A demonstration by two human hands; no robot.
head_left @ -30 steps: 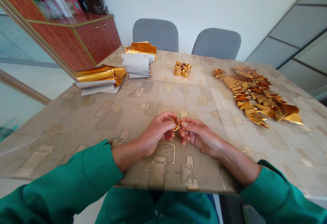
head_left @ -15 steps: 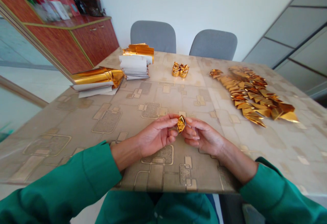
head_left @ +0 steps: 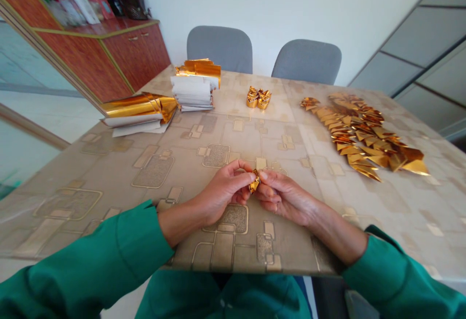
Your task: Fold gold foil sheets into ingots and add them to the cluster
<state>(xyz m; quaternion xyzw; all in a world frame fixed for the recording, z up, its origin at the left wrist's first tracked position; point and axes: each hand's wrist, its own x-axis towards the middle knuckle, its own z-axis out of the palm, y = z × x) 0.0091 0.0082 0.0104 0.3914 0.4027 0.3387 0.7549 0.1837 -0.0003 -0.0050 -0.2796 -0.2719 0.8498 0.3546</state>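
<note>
A small folded piece of gold foil (head_left: 254, 182) is pinched between my left hand (head_left: 224, 191) and my right hand (head_left: 285, 197), just above the patterned tablecloth. Fingertips of both hands press on its ends. Far ahead, a small cluster of folded gold foil ingots (head_left: 258, 98) stands on the table. To the right lies a long heap of gold foil triangles (head_left: 358, 134). At the far left are a gold-backed paper stack (head_left: 194, 88) and a gold-and-white paper roll (head_left: 138, 112).
The beige patterned table cover (head_left: 109, 183) spreads under everything. Two grey chairs (head_left: 219, 49) stand beyond the far edge. A red-brown cabinet (head_left: 138, 49) with packages on top stands at the back left. My green sleeves enter from the bottom corners.
The foil piece has turned and now tilts lower between my fingers, looking smaller than before. My hands have drawn closer around it, and the view has shifted slightly.
</note>
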